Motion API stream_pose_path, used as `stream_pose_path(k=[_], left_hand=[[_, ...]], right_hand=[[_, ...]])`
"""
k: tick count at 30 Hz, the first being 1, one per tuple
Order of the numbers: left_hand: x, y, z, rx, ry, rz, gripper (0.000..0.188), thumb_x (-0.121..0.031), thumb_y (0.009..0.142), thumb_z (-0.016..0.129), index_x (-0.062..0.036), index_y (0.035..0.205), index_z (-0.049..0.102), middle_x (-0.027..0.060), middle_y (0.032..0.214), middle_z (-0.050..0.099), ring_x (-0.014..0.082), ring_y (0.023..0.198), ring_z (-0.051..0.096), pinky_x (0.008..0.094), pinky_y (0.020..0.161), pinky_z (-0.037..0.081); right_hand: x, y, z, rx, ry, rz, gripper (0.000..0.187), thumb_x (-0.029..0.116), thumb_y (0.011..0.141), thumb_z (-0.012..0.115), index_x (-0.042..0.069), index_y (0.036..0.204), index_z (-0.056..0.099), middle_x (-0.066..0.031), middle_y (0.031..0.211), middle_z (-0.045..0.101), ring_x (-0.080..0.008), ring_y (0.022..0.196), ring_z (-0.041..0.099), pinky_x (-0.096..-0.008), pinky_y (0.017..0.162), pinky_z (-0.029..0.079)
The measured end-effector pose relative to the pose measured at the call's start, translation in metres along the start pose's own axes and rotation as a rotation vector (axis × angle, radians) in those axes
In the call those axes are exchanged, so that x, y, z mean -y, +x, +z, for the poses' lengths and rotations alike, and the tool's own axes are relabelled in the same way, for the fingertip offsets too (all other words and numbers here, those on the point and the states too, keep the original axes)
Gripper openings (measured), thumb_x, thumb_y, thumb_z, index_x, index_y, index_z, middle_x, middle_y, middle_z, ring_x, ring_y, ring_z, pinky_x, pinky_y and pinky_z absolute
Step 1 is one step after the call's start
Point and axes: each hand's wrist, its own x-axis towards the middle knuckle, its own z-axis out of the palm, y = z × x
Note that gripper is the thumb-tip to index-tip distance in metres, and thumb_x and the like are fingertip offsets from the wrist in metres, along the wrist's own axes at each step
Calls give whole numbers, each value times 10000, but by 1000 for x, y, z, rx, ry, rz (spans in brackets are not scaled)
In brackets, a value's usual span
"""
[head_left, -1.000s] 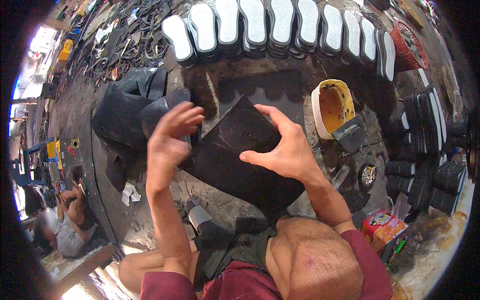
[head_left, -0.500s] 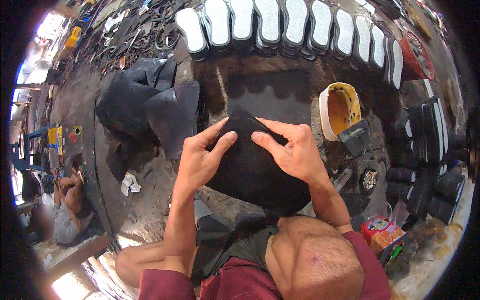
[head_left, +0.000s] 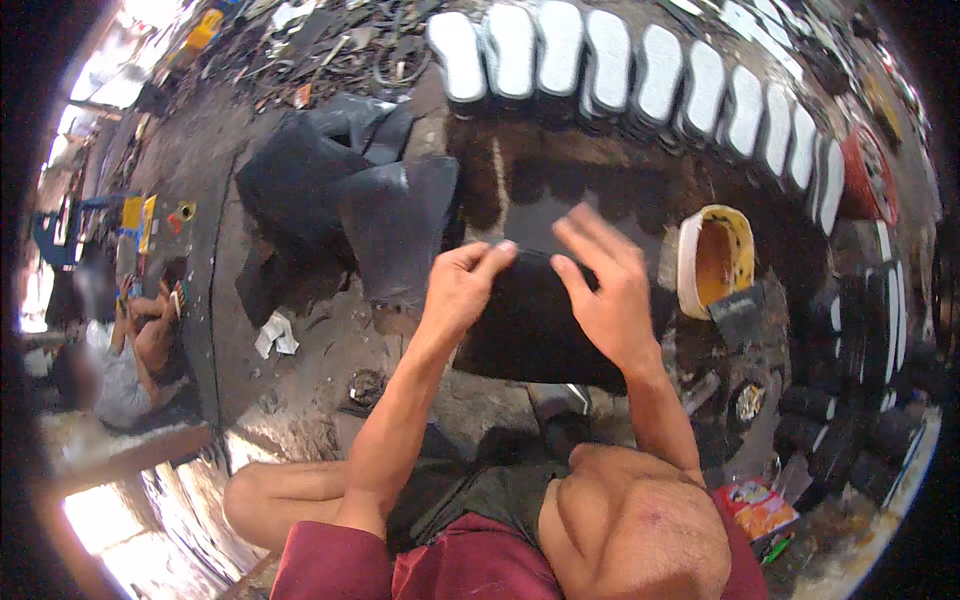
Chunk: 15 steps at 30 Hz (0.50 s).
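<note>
A black flexible sheet (head_left: 545, 325), likely rubber, hangs in front of me above my lap. My left hand (head_left: 462, 288) pinches its upper edge between thumb and fingers. Beside the sheet's upper right edge, my right hand (head_left: 612, 295) has its thumb and fingers spread apart; the fingertips are slightly blurred. Beyond my hands lies a dark, wet-looking work surface (head_left: 540, 212). To the right of it stands a cream and yellow tub (head_left: 688, 268) with brownish liquid inside, and a dark scrap (head_left: 738, 308) leans at its near side.
Stacks of shoe soles with white tops (head_left: 560, 55) curve along the far side. Larger black sheets (head_left: 395, 215) lie to the left. At far right are a red basket (head_left: 868, 185) and more stacked soles (head_left: 850, 320). Another person (head_left: 135, 365) sits at far left.
My right hand has let go of the sheet's edge and its fingers have opened. The sheet's upper corner, earlier pointing up between both hands, no longer shows. The view has shifted left.
</note>
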Motion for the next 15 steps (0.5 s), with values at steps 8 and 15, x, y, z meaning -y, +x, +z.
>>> stream_pose_path(k=[8, 15], left_hand=[[44, 47, -205, -743, -714, 163, 659, -533, 1020, 639, -4, 1402, 548, 148, 1307, 642, 285, 1101, 661, 426, 972, 543], [188, 109, -216, -660, 17, -576, 944, -341, 831, 832, 141, 1513, 392, 237, 1484, 559, 331, 1321, 586, 448, 1066, 475]], right_hand=[[-14, -19, -7, -574, 493, 239, 199, -28, 979, 643, -30, 1164, 718, -130, 1171, 735, -213, 1060, 697, -372, 954, 567], [-4, -65, 42, -206, 553, 398, 181, -5, 957, 689, 6, 1129, 745, -109, 1079, 759, -188, 991, 714, -328, 899, 571]])
